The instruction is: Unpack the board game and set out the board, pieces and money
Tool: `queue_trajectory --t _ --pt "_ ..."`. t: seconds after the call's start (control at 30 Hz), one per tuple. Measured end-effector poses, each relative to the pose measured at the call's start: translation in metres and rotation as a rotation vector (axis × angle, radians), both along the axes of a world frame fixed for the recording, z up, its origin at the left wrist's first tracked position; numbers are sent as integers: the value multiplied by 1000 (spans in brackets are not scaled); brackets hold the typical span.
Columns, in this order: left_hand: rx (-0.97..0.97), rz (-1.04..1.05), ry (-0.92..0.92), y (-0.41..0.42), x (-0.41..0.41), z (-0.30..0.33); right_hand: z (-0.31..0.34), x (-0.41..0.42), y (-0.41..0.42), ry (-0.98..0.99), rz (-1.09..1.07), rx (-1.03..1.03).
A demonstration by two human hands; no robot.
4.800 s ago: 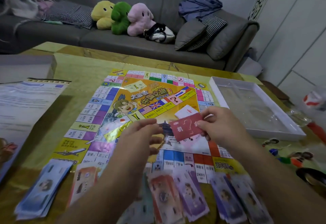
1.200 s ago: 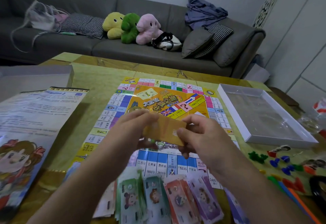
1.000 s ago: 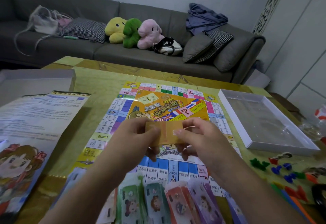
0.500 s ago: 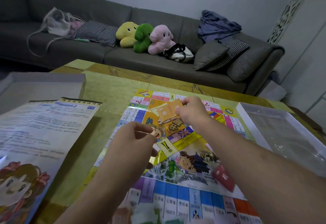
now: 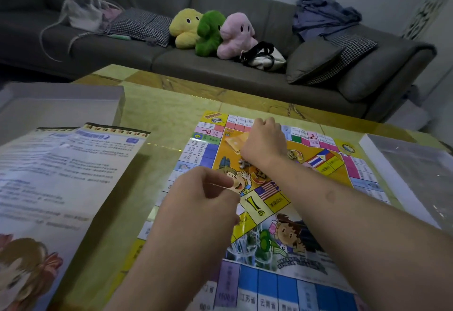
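On yellow desk (image 5: 157,117) lies game board (image 5: 274,203), spread flat. Right hand (image 5: 263,143) reaches to far part of board, fingers curled on orange cards (image 5: 236,140), cards touching board. Left hand (image 5: 208,198) hangs over board's left side, fingers pinched on thin clear band. Big rules sheet (image 5: 56,176) lies left. White box tray (image 5: 402,171) sits right.

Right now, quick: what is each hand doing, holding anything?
Left hand: fingers curled, pinching something thin, perhaps a rubber band; too faint to be sure.
Right hand: fingers curled on the yellow cards, at the far part of the board.
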State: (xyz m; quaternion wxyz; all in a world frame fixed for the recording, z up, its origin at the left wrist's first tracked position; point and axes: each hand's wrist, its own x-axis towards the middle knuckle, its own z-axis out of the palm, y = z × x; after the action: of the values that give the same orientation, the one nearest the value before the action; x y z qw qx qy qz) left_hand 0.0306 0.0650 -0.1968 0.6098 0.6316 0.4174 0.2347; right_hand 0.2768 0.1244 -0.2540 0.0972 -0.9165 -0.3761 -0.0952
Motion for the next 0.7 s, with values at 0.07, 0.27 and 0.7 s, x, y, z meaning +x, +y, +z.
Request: queue_trajectory --t 0.07,0.27,0.7 --pt "11 -11 7 -1 2 0 0 -4 -4 -30 13 72" --pt "56 -74 19 -13 4 2 33 -28 -60 285 44 458" --pt "431 -356 170 -113 11 8 53 -100 -353 464 107 409"
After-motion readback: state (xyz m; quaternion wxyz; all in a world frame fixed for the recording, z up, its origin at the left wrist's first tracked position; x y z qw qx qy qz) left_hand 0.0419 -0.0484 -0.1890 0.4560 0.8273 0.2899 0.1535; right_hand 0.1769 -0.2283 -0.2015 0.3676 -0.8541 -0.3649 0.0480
